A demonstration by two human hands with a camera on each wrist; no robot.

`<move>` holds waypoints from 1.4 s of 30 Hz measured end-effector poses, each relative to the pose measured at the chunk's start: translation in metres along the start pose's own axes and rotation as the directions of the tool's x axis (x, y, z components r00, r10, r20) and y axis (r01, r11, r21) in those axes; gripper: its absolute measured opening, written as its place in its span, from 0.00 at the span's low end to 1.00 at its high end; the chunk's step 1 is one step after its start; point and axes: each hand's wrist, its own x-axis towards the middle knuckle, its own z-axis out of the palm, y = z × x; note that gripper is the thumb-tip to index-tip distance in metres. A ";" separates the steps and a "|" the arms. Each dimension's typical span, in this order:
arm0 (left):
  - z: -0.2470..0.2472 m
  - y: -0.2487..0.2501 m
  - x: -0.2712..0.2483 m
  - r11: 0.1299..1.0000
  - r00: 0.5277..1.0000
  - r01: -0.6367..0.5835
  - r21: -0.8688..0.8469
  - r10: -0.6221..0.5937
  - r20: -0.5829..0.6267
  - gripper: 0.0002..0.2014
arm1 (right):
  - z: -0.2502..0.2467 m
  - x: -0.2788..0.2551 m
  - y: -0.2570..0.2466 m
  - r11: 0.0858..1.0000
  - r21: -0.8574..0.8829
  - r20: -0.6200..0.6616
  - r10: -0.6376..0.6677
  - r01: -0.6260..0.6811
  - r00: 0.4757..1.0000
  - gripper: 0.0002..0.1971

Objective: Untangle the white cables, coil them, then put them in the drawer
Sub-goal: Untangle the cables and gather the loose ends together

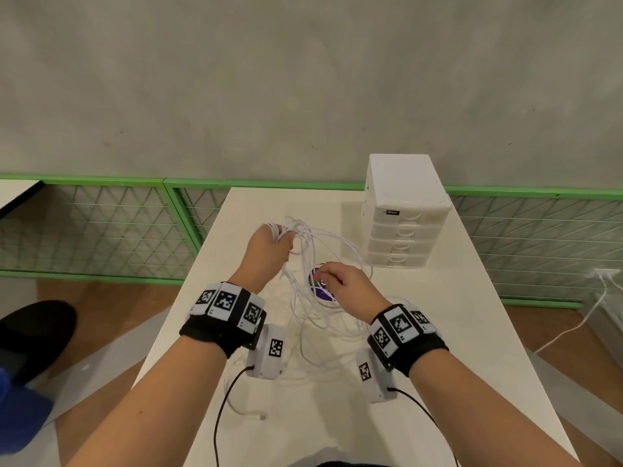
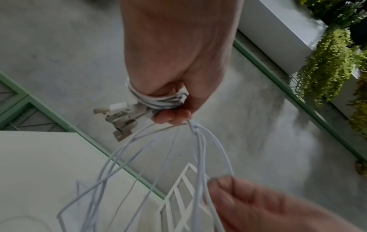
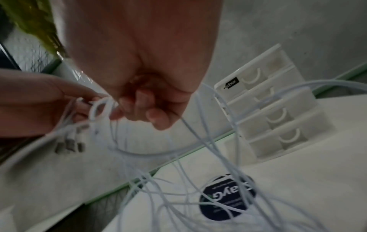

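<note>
A tangle of white cables (image 1: pixel 305 264) hangs above the white table (image 1: pixel 455 332), its loose loops trailing onto the tabletop. The left hand (image 1: pixel 266 251) is raised, fingers curled tight round a bunch of cable ends, metal plugs (image 2: pixel 121 120) dangling beside it. The right hand (image 1: pixel 350 286), lower and nearer, pinches a strand or two. Just behind stands a white four-drawer organiser (image 1: pixel 404 214), all drawers closed; a dark round sticker (image 3: pixel 226 197) lies beneath the loops.
</note>
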 end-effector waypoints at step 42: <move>-0.046 -0.004 0.026 0.983 0.911 -0.018 -0.185 -0.060 -0.409 0.11 | -0.055 -0.040 0.117 0.530 -0.561 -0.241 0.631 -0.636 0.737 0.12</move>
